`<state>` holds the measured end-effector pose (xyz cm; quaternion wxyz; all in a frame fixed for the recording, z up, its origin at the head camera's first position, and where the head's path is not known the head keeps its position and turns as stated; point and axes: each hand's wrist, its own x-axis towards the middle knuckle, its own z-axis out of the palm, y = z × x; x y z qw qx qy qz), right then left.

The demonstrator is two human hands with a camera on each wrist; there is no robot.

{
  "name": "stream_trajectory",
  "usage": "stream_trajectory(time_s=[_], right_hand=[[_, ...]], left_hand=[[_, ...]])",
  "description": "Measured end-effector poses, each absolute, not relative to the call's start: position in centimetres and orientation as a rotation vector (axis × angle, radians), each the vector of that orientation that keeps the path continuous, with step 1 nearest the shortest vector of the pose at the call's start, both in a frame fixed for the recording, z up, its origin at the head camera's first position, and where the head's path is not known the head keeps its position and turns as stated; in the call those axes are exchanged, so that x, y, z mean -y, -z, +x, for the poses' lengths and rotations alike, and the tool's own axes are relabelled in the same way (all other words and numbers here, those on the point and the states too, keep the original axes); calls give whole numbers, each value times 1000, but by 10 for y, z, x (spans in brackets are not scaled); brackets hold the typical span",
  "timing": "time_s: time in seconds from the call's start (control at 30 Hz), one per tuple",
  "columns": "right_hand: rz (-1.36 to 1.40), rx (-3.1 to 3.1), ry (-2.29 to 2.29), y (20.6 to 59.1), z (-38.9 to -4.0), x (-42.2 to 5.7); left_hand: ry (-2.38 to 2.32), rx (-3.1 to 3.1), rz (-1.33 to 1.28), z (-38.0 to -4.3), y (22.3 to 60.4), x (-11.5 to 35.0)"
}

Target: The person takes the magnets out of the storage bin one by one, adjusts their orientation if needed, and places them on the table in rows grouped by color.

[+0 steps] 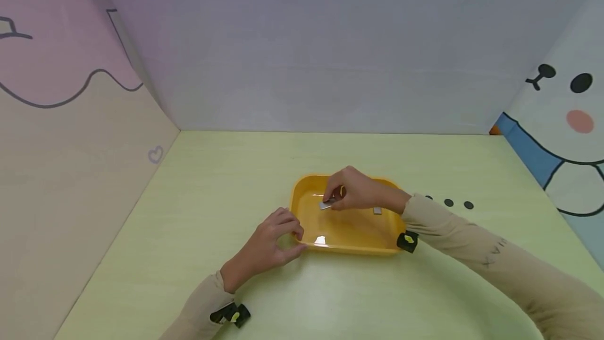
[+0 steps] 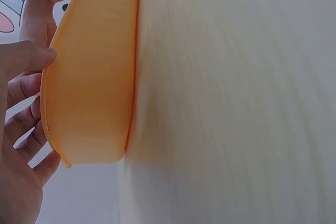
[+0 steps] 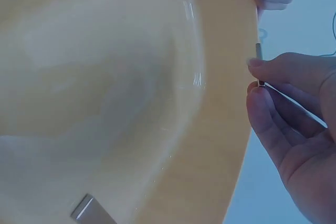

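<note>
A shallow yellow plastic tray (image 1: 356,236) with rounded corners rests on the table. At its left front corner my left hand (image 1: 264,243) grips the rim; in the left wrist view the thumb lies on the outer wall (image 2: 94,82) and the other fingers reach behind the edge. Over the tray's inside, my right hand (image 1: 358,190) pinches a small, flat silver-grey piece (image 1: 324,205) between thumb and fingertips. Seen from the right wrist, this piece (image 3: 259,51) is thin and edge-on. A similar small silver block (image 1: 377,211) lies on the tray floor, right of the hand.
Several small black round discs (image 1: 449,202) lie in a row on the table to the right of the tray, one partly hidden by the right sleeve. A plain pale wall (image 1: 330,56) stands behind the light green table (image 1: 226,172), with printed cartoon panels at both sides.
</note>
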<state>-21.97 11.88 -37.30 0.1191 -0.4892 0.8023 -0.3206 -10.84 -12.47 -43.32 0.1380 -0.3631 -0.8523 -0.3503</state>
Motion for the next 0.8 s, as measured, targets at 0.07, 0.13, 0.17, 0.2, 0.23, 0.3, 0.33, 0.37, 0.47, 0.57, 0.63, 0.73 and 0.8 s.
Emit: stream_trajectory(time_s=[0.07, 0.13, 0.17, 0.2, 0.23, 0.3, 0.33, 0.37, 0.47, 0.57, 0.63, 0.73, 0.8], right_hand=[[-1403, -2348, 945, 372, -217, -123], [-1388, -2350, 952, 371, -216, -126], [-1376, -2352, 954, 371, -215, -128], [-1368, -2353, 961, 370, -214, -129], [-1359, -2352, 968, 369, -213, -130], [-1352, -2351, 988, 367, -212, -133], [-1345, -2351, 994, 366, -211, -134], [-1342, -2348, 1001, 365, -210, -136], [-1324, -2348, 1019, 363, -206, -141], [-1291, -2366, 1016, 361, -203, -146], [-1270, -2370, 1023, 360, -200, -148], [-1265, -2367, 1042, 359, -197, -151], [-1264, -2361, 1063, 359, -195, -153]], left_hand=[[1009, 2461, -1053, -108, 434, 124], [1009, 2467, -1048, -108, 434, 124], [1006, 2470, -1045, -108, 434, 124], [1004, 2475, -1043, -108, 435, 124], [1002, 2475, -1044, -108, 435, 124], [999, 2477, -1046, -109, 436, 124], [998, 2477, -1046, -109, 436, 124], [1000, 2475, -1048, -109, 436, 124], [1005, 2472, -1053, -109, 436, 124], [1007, 2475, -1054, -110, 435, 122], [1004, 2473, -1047, -110, 434, 122], [1002, 2471, -1030, -109, 434, 123], [999, 2463, -1030, -109, 435, 124]])
